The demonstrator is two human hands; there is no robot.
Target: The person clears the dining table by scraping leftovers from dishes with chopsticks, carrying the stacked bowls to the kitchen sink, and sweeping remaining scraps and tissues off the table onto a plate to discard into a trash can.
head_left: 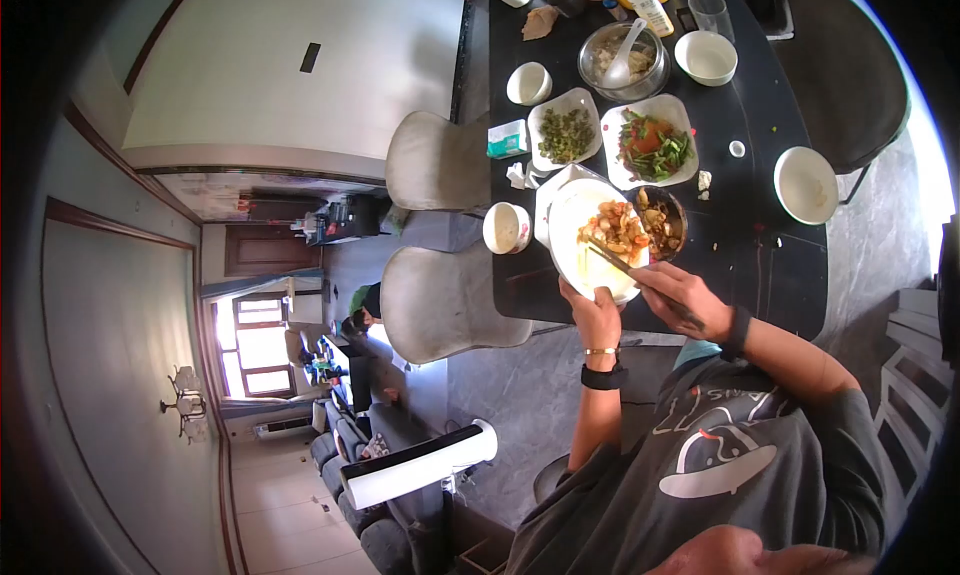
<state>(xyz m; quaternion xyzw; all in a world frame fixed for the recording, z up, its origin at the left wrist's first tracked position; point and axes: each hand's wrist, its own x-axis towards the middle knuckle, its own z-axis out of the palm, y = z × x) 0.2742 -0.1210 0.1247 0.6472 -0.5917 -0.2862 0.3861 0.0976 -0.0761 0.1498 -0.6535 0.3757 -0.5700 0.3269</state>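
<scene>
My left hand (pixel 597 320) grips the near rim of a white plate (pixel 572 265), thumb over the edge. The plate is tilted, with chunks of saucy food (pixel 614 231) at its far right side. My right hand (pixel 685 297) is closed round dark chopsticks (pixel 612 257), whose tips reach the food on the plate. Just right of the plate is a round dish with dark sauced food (pixel 660 225), partly covered by the plate. Another white dish (pixel 545 215) shows from under the plate's left side.
On the black table (pixel 745 265) are a dish of chopped greens (pixel 566 133), a dish of greens and orange food (pixel 652 143), and a metal bowl (pixel 650 83) with a white spoon (pixel 625 55). White bowls (pixel 806 185), a tissue pack (pixel 507 140) and a bottle (pixel 645 5) stand around. Chairs (pixel 440 305) line the left side.
</scene>
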